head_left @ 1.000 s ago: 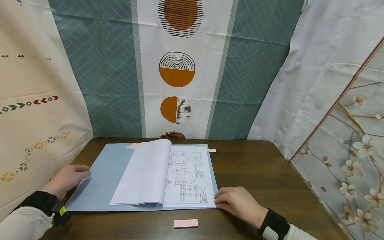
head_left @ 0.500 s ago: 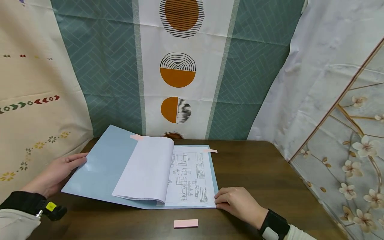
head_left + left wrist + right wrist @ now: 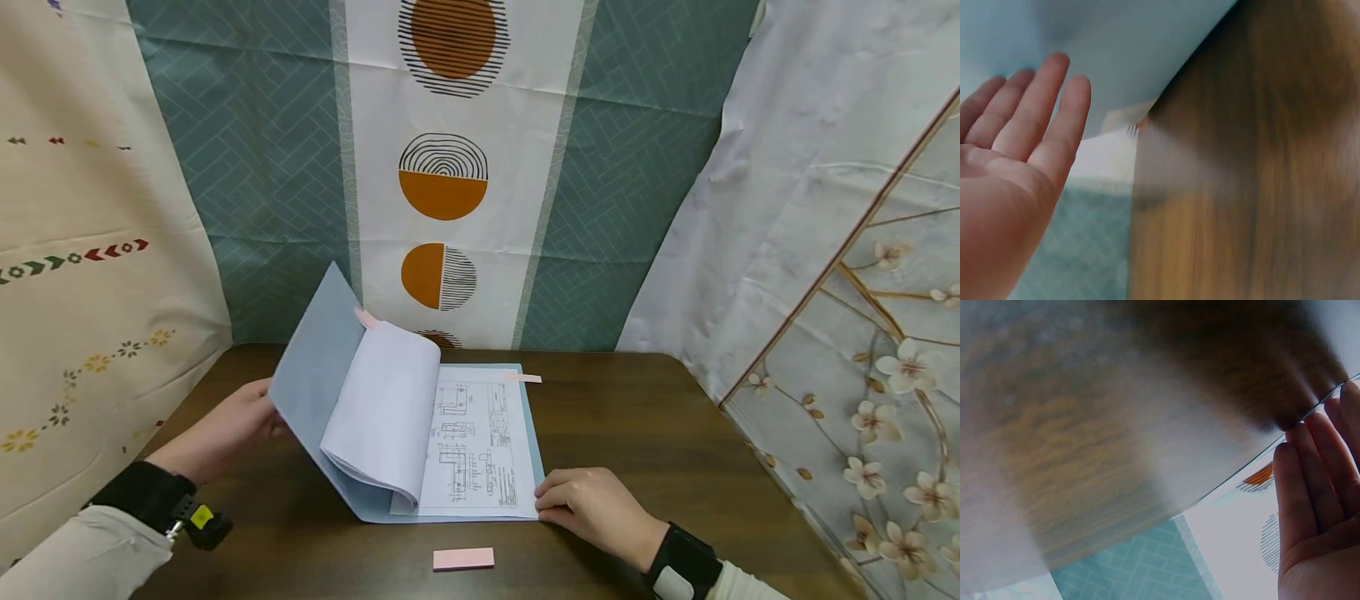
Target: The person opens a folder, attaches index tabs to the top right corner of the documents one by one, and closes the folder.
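Observation:
A light blue folder (image 3: 315,367) lies spread on the table, its left cover raised and tilted up toward the right. Behind that cover's left edge is my left hand (image 3: 228,425); the left wrist view shows its fingers (image 3: 1038,112) extended against the cover's outer side. Several white sheets (image 3: 386,400) curl over to the left inside the folder. On the right side a sheet with technical line drawings (image 3: 476,450) lies flat. My right hand (image 3: 588,508) rests on the table, fingertips touching the folder's lower right edge. The right wrist view shows its fingers (image 3: 1310,481) fairly straight.
Below the folder lies a pink sticky note pad (image 3: 463,559). A pale pink tab (image 3: 525,378) sticks out at the upper right of the drawing, another pink tab (image 3: 366,318) at the top of the turned sheets. Patterned cloths (image 3: 652,167) hang around the wooden table (image 3: 622,408).
The left cover has risen from flat on the table and swung rightward, carrying the turned sheets with it. My left hand has moved right and behind it. My right hand stays put.

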The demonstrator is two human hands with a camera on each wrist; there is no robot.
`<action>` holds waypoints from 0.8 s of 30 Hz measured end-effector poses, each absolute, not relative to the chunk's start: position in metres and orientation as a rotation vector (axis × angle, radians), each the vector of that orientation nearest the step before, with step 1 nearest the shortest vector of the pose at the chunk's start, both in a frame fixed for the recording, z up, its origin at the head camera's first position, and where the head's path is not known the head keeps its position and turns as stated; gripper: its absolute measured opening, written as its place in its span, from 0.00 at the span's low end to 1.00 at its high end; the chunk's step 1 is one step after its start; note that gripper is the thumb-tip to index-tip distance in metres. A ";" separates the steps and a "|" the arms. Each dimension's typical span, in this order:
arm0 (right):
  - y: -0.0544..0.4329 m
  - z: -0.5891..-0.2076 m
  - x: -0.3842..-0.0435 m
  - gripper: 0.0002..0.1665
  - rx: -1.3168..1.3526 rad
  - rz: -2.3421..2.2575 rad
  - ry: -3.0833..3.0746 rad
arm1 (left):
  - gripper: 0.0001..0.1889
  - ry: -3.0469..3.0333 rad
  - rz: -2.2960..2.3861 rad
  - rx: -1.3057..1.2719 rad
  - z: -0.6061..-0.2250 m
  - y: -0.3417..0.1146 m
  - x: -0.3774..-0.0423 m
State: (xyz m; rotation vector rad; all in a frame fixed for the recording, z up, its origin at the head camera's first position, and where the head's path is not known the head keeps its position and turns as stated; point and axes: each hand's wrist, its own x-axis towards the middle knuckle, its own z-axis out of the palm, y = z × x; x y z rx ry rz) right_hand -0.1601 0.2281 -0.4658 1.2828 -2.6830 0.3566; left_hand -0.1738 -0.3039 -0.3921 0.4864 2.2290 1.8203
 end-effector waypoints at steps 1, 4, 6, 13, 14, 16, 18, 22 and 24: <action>0.228 -0.465 -0.160 0.08 1.284 0.358 -2.679 | 0.21 2.274 1.763 0.484 -0.392 -0.294 -0.175; 0.229 -0.465 -0.160 0.08 1.287 0.359 -2.675 | 0.28 2.385 1.608 0.452 -0.395 -0.266 -0.180; 0.229 -0.465 -0.160 0.08 1.286 0.356 -2.676 | 0.32 2.454 1.516 0.471 -0.398 -0.250 -0.183; 0.230 -0.469 -0.160 0.07 1.310 0.359 -2.593 | 0.31 2.597 1.342 0.685 -0.414 -0.206 -0.191; 0.230 -0.470 -0.161 0.07 1.314 0.358 -2.576 | 0.31 2.603 1.330 0.707 -0.416 -0.201 -0.191; 0.231 -0.471 -0.161 0.07 1.316 0.359 -2.552 | 0.32 2.640 1.275 0.756 -0.421 -0.191 -0.191; 0.231 -0.472 -0.161 0.07 1.326 0.369 -2.531 | 0.31 2.695 1.192 0.798 -0.425 -0.182 -0.192; 0.233 -0.472 -0.162 0.07 1.344 0.393 -2.516 | 0.30 2.800 1.017 0.892 -0.432 -0.167 -0.193; 0.233 -0.470 -0.162 0.07 1.348 0.404 -2.523 | 0.29 2.824 0.951 0.933 -0.436 -0.162 -0.195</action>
